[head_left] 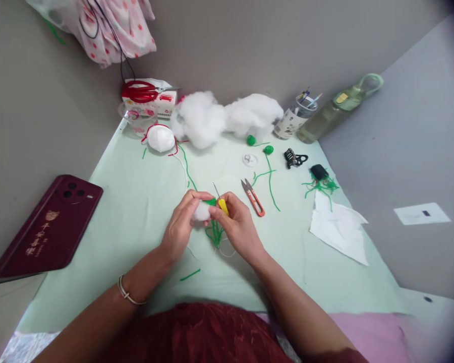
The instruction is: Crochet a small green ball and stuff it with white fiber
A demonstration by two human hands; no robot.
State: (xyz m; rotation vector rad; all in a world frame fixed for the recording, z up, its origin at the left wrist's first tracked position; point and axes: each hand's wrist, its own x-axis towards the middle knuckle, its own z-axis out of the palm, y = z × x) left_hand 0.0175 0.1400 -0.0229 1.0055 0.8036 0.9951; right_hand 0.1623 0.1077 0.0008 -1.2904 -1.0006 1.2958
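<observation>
My left hand (pixel 179 222) is wrapped round a small white crocheted piece (pixel 202 212), whose finer surface is too small to make out. A green crocheted part (pixel 211 201) shows along its upper right side, and loose green yarn strands (pixel 215 234) hang beneath. In my right hand (pixel 239 222) is a crochet hook with a yellow handle (pixel 223 205), its thin metal shaft pointing up and left. My right fingertips also touch the white piece. Just right of that hand lie orange-handled thread snips (pixel 253 198).
White stuffing (pixel 200 120) lies along the back wall near a pen cup (pixel 295 118) and a green bottle (pixel 333 108). Green balls (pixel 268 149), a black hair clip (pixel 295 158) and white paper (pixel 336 227) are on the right. A white yarn ball (pixel 161 138) and maroon phone (pixel 49 227) are left.
</observation>
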